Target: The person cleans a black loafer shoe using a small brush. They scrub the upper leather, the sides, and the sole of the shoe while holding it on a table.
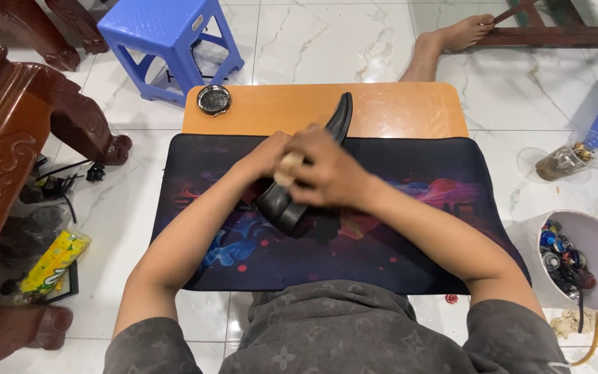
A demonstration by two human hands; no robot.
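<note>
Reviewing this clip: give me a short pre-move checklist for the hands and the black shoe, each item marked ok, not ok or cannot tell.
1. Black shoe held in hand, toe end raised off the dark mat: ok.
2. Left hand on the shoe: ok, though its fingers are hidden behind the right hand.
3. Right hand presses a small pale pad to the shoe: ok.
4. What the pale pad is made of: cannot tell.
5. Small round metal dish stands apart from the hands on the wooden table: ok.
6. White bucket of small parts on the floor, clear of the right elbow: ok.
</note>
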